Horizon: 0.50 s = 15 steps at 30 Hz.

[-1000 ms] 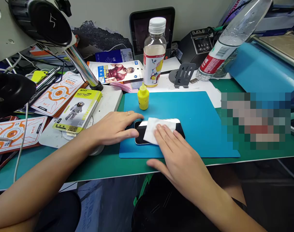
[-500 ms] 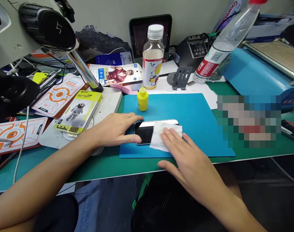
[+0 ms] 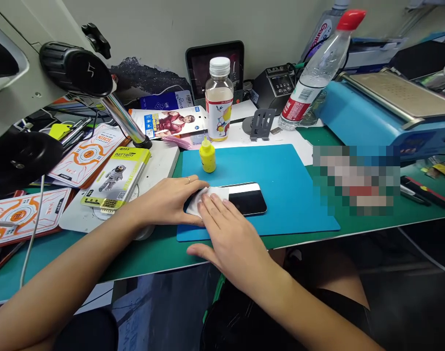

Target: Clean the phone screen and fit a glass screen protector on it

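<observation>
A dark-screened smartphone point(image 3: 247, 201) lies face up across the blue mat point(image 3: 292, 195). My left hand point(image 3: 167, 201) is at its left end, with thumb and index finger spread to either side and holding that end. Under the stretched fingers of my right hand point(image 3: 233, 229) is a white wipe point(image 3: 195, 204), pressed down on the left part of the phone. The wipe hides that part of the screen, and the right thumb sticks out to the side. Behind the phone a small yellow bottle point(image 3: 208, 157) with a pointed tip stands upright on the mat.
A drink bottle point(image 3: 219, 109) and a tilted water bottle point(image 3: 305, 92) stand at the back. Left are a microscope stand point(image 3: 125, 117) and a yellow battery box point(image 3: 116, 178). A blue machine point(image 3: 369, 117) is at the right, with a blurred patch before it.
My right hand has slid the wipe left along the phone, from its right part to its left end. The phone's right part is now uncovered. The camera view has shifted slightly.
</observation>
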Available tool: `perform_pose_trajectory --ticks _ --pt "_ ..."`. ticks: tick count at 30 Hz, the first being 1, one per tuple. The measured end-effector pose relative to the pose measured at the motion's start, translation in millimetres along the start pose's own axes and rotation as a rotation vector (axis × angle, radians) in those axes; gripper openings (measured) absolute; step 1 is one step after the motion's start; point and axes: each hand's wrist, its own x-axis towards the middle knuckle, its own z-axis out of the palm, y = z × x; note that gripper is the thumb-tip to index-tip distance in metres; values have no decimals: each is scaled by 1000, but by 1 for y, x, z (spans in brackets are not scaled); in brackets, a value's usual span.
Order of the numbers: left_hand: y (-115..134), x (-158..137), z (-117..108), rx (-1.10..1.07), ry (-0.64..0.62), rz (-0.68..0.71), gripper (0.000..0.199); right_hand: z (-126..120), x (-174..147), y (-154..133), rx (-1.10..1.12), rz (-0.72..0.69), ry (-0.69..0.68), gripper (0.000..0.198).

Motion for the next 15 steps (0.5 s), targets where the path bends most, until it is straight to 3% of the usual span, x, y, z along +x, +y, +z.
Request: perform_pose_trajectory --ticks 3,8,15 --pt "1 0 -2 -2 -7 -14 71 -12 -16 15 -5 -41 -29 74" --pt "2 2 -5 43 -22 -79 92 -22 -35 48 -202 80 19 72" --pt "-1 -1 -4 98 -28 -87 106 0 7 15 -218 154 48 97"
